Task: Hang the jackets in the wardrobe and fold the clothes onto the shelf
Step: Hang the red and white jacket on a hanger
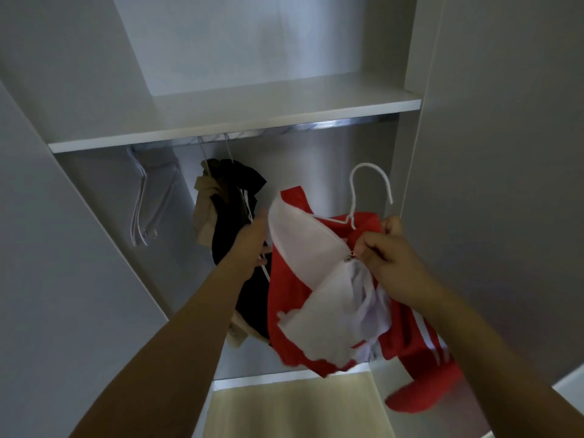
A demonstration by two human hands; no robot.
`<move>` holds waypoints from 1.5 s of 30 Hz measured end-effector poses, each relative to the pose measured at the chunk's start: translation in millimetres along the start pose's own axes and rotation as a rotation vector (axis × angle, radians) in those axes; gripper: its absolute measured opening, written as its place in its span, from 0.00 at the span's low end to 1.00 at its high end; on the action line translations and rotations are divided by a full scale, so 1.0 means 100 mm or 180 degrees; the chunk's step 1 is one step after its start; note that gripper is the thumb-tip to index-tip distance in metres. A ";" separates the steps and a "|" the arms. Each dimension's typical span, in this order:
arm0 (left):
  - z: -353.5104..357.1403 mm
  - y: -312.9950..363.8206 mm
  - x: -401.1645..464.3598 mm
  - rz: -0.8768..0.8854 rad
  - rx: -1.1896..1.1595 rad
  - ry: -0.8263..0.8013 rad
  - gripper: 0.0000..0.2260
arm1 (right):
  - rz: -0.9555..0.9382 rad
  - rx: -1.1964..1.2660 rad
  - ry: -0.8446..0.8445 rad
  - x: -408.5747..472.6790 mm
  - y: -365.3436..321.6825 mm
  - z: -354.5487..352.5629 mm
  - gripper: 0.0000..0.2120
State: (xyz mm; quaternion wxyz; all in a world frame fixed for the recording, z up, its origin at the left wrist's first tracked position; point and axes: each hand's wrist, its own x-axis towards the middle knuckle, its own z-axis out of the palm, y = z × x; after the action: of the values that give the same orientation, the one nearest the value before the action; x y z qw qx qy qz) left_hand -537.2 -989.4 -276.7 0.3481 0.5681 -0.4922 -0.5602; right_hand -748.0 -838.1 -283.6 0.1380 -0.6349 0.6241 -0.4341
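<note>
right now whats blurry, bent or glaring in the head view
Head view: wide-angle lens bows the wardrobe shelf and side panels; glare streaks the rail; the red jacket's lower hem smears with motion blur; dim, greyish light overall.

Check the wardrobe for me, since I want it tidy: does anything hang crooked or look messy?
Yes. The black jacket and beige garment on the rail hang bunched and twisted. The red jacket sits lopsided on its white hanger, not yet on the rail, held by the right hand.
</note>
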 end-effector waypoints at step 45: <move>0.06 -0.10 -0.89 0.3085 0.4305 -0.0811 0.17 | 0.0815 0.0001 0.1357 0.52 0.03 -0.53 0.08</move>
State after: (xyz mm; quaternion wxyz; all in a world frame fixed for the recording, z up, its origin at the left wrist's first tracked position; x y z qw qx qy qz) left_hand -531.7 -901.5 -260.8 0.0766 0.3125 -0.9468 0.0070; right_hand -796.8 -866.5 -235.0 0.0572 -0.4447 0.7143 -0.5373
